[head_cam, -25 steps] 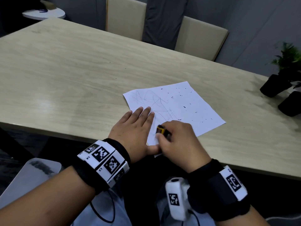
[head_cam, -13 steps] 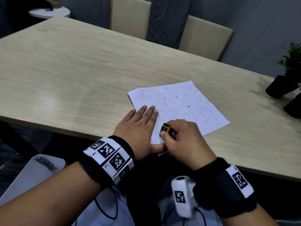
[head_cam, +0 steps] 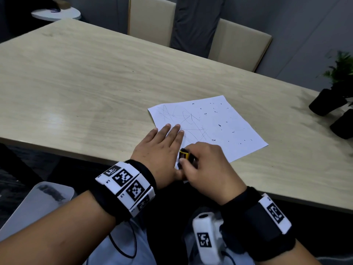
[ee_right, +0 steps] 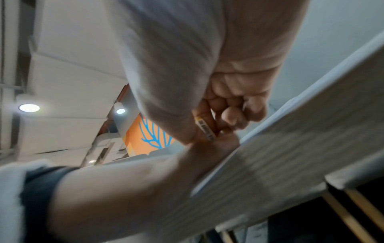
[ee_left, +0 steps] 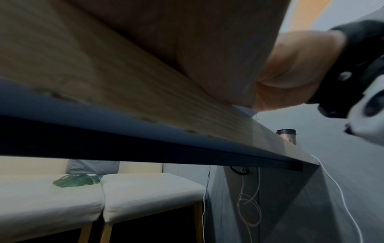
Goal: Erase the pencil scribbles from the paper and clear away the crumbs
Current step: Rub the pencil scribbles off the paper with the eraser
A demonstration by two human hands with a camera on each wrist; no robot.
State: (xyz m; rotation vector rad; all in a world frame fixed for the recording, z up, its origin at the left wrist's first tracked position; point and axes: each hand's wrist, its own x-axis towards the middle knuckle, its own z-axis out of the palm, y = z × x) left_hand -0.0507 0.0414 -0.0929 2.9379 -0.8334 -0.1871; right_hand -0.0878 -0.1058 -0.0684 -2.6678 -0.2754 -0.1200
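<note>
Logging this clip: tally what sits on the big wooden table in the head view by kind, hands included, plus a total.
Sheets of paper: 1
Erasers, the one eraser gripped by the right hand: 1
Hands, with the left hand flat on the sheet: 2
Black plant pots, and: 2
Total: 6
Crumbs on the sheet are too small to count.

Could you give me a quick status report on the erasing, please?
Left hand flat, pinning paper. Right hand gripping eraser at near edge. Scribbles and crumbs remain. Nothing obstructing.
</note>
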